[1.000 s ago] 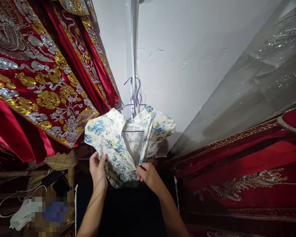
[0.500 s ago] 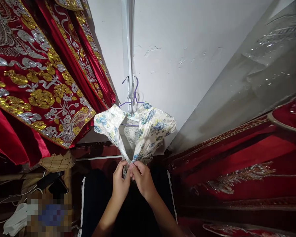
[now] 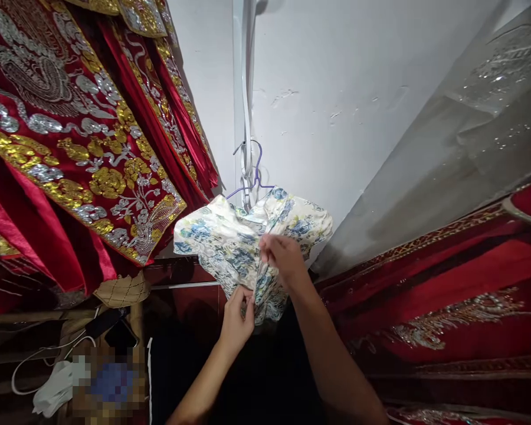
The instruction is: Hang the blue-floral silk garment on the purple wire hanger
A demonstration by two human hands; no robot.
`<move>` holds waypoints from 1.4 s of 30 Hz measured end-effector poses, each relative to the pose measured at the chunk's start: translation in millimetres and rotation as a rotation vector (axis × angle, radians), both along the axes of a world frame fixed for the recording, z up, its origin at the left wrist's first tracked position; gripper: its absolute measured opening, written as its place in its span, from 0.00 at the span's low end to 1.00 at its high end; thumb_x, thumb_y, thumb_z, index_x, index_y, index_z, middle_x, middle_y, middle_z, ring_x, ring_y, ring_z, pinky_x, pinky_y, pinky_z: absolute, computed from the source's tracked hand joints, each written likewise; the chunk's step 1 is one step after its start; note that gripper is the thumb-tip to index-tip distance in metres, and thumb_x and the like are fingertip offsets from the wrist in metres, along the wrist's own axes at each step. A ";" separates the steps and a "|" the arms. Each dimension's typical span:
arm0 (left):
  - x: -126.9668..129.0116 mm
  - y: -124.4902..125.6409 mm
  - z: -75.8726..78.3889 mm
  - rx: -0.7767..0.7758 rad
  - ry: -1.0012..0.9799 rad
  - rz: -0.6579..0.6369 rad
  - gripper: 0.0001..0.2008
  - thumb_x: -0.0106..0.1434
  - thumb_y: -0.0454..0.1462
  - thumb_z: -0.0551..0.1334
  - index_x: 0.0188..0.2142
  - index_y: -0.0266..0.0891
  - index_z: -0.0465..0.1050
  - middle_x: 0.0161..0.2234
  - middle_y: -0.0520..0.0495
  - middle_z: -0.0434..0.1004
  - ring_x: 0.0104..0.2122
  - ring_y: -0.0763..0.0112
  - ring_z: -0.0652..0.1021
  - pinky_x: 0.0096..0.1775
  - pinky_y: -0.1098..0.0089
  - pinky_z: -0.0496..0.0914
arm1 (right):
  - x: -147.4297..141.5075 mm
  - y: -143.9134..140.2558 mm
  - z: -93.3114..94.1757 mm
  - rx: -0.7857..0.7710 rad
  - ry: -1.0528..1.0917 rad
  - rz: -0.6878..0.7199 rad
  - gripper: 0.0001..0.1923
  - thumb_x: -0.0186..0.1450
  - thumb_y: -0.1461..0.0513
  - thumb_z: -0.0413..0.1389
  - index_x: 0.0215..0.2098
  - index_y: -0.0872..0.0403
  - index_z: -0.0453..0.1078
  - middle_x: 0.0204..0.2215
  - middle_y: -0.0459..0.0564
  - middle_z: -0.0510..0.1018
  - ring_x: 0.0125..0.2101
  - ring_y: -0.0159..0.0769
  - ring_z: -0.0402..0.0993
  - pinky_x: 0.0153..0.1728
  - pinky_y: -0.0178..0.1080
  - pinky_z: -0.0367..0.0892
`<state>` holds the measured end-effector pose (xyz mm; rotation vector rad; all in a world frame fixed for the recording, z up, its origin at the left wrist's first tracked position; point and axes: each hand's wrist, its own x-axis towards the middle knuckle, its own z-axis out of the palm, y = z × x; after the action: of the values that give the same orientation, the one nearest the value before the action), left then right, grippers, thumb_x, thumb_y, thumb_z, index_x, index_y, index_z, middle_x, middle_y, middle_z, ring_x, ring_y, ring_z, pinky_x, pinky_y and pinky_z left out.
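The left hand (image 3: 238,316) is pinching the lower front edge of a small white satin garment printed with blue and yellow flowers (image 3: 230,248), thumb and fingers pressed together on the cloth. The right hand (image 3: 283,255) is gripping the same garment higher up, at the front opening near the chest, with its fingers closed on a fold of fabric. The garment is hanging on a thin purple wire hanger (image 3: 252,180), which is hooked onto a white vertical strip (image 3: 243,88) running down the white painted wall (image 3: 358,106).

The cloth looks light, soft and smooth, probably slippery between the fingers, so it is likely to slide on the hanger unless held by its edges or seams; the front opening and hem look like the surest places to grip.

Heavy red satin robes embroidered in gold and silver (image 3: 71,147) are hanging to the left, and more red embroidered cloth (image 3: 446,295) is lying to the right under a clear plastic cover (image 3: 469,136). A white cable (image 3: 48,378) is trailing at lower left.
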<state>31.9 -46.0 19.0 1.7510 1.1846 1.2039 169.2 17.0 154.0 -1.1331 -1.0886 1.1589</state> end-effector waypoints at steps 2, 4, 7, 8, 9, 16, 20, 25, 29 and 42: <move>1.5 9.6 0.9 0.017 0.029 -0.051 0.06 0.69 0.35 0.54 0.35 0.40 0.66 0.33 0.46 0.69 0.35 0.65 0.72 0.40 0.67 0.66 | -0.4 18.2 31.2 0.086 0.008 -0.050 0.17 0.63 0.51 0.58 0.26 0.56 0.71 0.14 0.44 0.70 0.15 0.25 0.55 0.19 0.32 0.52; 0.8 21.5 3.6 0.027 0.080 -0.128 0.05 0.69 0.34 0.53 0.35 0.40 0.64 0.34 0.46 0.69 0.35 0.65 0.71 0.40 0.67 0.66 | -3.1 30.3 53.2 0.170 0.037 -0.087 0.16 0.65 0.52 0.57 0.27 0.56 0.70 0.15 0.44 0.69 0.15 0.25 0.55 0.19 0.32 0.51; -5.0 41.3 13.1 0.003 0.182 -0.224 0.05 0.68 0.32 0.53 0.35 0.40 0.64 0.32 0.47 0.69 0.33 0.67 0.71 0.37 0.68 0.65 | -8.2 35.7 64.0 0.257 0.081 -0.109 0.15 0.66 0.54 0.56 0.27 0.56 0.70 0.16 0.43 0.68 0.16 0.24 0.55 0.18 0.32 0.48; -7.5 47.7 19.3 -0.007 0.195 -0.239 0.04 0.67 0.32 0.54 0.35 0.40 0.65 0.32 0.48 0.70 0.33 0.67 0.71 0.37 0.68 0.66 | -9.4 34.7 62.8 0.255 0.074 -0.103 0.14 0.66 0.54 0.55 0.27 0.55 0.70 0.16 0.43 0.69 0.16 0.25 0.55 0.19 0.32 0.48; -9.8 53.7 27.8 -0.009 0.185 -0.241 0.04 0.67 0.32 0.54 0.37 0.40 0.67 0.33 0.47 0.71 0.34 0.67 0.72 0.38 0.67 0.67 | -10.2 32.7 60.2 0.237 0.052 -0.089 0.14 0.66 0.55 0.55 0.27 0.55 0.70 0.16 0.43 0.69 0.16 0.25 0.55 0.19 0.32 0.50; -9.2 87.7 139.6 0.348 -0.119 -0.013 0.20 0.72 0.38 0.56 0.62 0.43 0.64 0.44 0.45 0.76 0.42 0.68 0.76 0.48 0.66 0.70 | -6.2 15.7 51.5 0.228 -0.192 -0.021 0.15 0.68 0.56 0.52 0.26 0.54 0.71 0.14 0.41 0.70 0.17 0.27 0.60 0.22 0.33 0.57; -5.5 102.8 181.3 0.524 0.057 -0.030 0.10 0.72 0.39 0.58 0.46 0.39 0.76 0.40 0.46 0.78 0.40 0.69 0.77 0.43 0.69 0.70 | -0.3 13.7 56.4 0.300 -0.219 0.008 0.15 0.68 0.57 0.53 0.26 0.54 0.70 0.15 0.41 0.70 0.17 0.27 0.61 0.22 0.33 0.57; -1.5 104.6 183.0 0.587 0.149 0.048 0.08 0.71 0.39 0.59 0.40 0.38 0.75 0.35 0.48 0.77 0.33 0.71 0.75 0.38 0.71 0.68 | 8.7 10.5 52.3 0.320 -0.270 0.026 0.17 0.69 0.56 0.53 0.24 0.54 0.69 0.16 0.42 0.70 0.17 0.27 0.60 0.21 0.33 0.56; 1.2 99.2 179.5 0.588 0.163 0.080 0.07 0.71 0.38 0.59 0.39 0.39 0.74 0.35 0.48 0.77 0.35 0.70 0.75 0.38 0.70 0.68 | 10.7 8.2 47.9 0.316 -0.265 0.047 0.17 0.69 0.56 0.53 0.24 0.54 0.69 0.16 0.43 0.70 0.17 0.27 0.61 0.22 0.33 0.57; 12.5 101.8 189.7 0.707 0.168 0.139 0.04 0.69 0.36 0.61 0.37 0.39 0.75 0.35 0.48 0.78 0.36 0.68 0.77 0.44 0.66 0.69 | 19.3 8.2 56.4 0.274 -0.318 0.029 0.18 0.68 0.56 0.52 0.22 0.54 0.68 0.15 0.42 0.68 0.17 0.27 0.61 0.22 0.32 0.57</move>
<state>44.4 55.7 208.7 2.3448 1.0529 1.7317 188.5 25.2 210.5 -1.1084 -1.4635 0.8345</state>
